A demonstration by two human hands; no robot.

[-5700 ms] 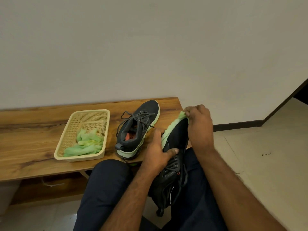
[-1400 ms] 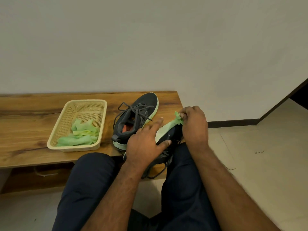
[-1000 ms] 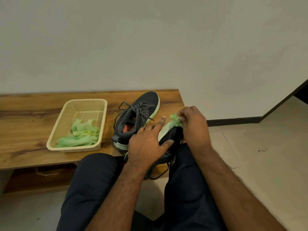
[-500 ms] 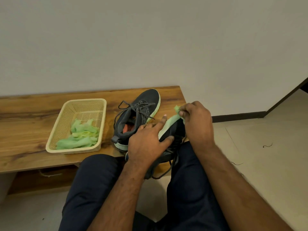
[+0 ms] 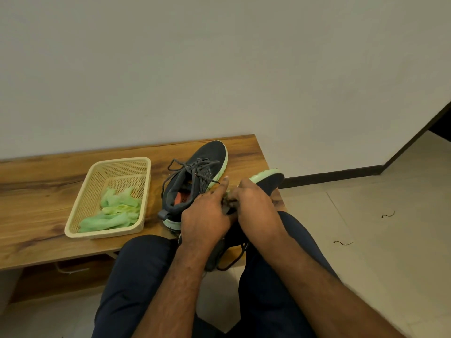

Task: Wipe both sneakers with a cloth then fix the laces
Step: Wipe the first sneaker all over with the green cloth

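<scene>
Holding a dark sneaker [image 5: 268, 184] over the lap, tilted, pale green sole [image 5: 264, 172] turned up and toe pointing far-right past the near right corner of the wooden counter [image 5: 36, 191]. Left hand [image 5: 205, 215] wrapped over the middle of that sneaker, thumb tucked toward the right hand, index finger stretched straight out toward the far side. Right hand [image 5: 253, 203] just beside it, fingers curled down tight against the shoe near the sole, pinching a small scrap of green cloth [image 5: 229, 191] that peeks out between the two hands; only a sliver visible. Dark lace [image 5: 231, 261] dangling loose from the held sneaker, looping down between the knees.

Sitting flat on the counter just left of the hands, second dark sneaker [image 5: 195, 181], toe toward the far wall, heel at the near edge, laces slack and spread across the tongue, orange insole showing inside. Farther left on the counter, apart from that sneaker, cream plastic basket [image 5: 80, 206] with a heap of green cloths [image 5: 114, 213] piled at its near end.

Dark trousers [image 5: 136, 276] filling the near foreground. Pale tiled floor [image 5: 366, 240] at right, with dark baseboard along the plain wall.
</scene>
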